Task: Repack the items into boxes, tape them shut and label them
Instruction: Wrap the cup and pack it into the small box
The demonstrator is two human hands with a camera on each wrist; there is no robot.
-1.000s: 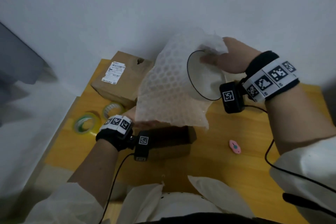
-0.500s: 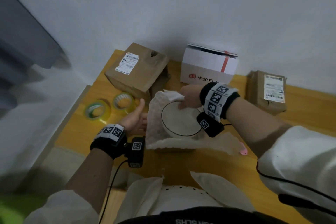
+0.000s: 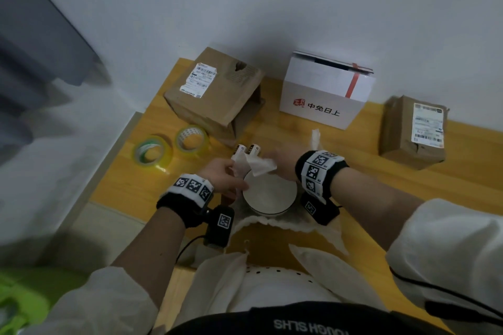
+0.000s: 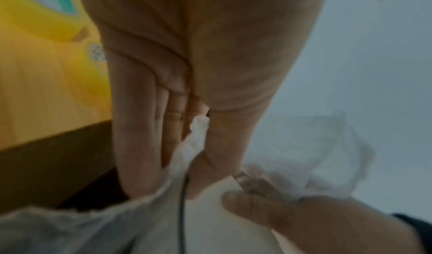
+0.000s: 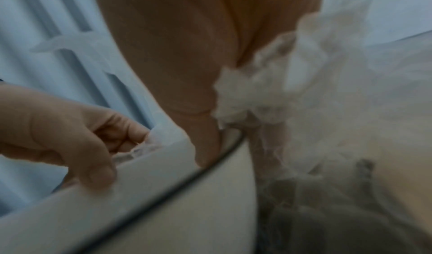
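Bowl [image 3: 269, 194] looks rigid, glazed, breakable; best gripped at rim. Soft, light foam wrap [image 3: 254, 166] is pinched by left hand [image 3: 223, 178] and right hand [image 3: 283, 164].

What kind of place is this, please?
Probably a home packing spot: a wooden table against a plain wall, with labelled cardboard boxes, tape rolls and a bowl in wrapping foam.

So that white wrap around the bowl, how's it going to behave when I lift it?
Probably floppy: the white wrap crumples and folds where both hands pinch it. Likely light, since thin edges stand up unsupported. It may slide off the smooth bowl.
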